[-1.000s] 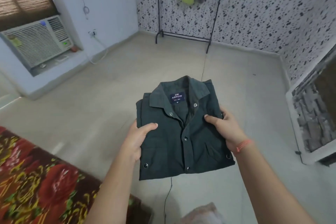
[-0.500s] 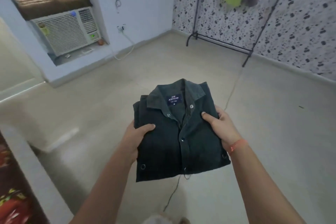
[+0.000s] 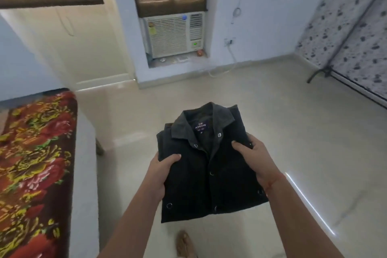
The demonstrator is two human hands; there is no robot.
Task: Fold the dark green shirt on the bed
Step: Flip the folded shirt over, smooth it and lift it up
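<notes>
The shirt [image 3: 209,190] is dark green, near black — its label [image 3: 200,126] navy with white lettering. At 9 o'clock the bedspread [image 3: 35,153] is brown with red flowers and yellow leaves; at 2 o'clock the wallpaper [image 3: 356,33] is white, speckled black. The floor [image 3: 314,132] is cream.

Shirt [image 3: 209,165] between hands, above floor [image 3: 272,111]; bed [image 3: 37,163] left; air conditioner [image 3: 173,34] beyond.

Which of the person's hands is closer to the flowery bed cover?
Left. The left hand grips the folded shirt's edge on the side facing the bed cover; the right hand grips the shirt's far edge, away from it.
</notes>
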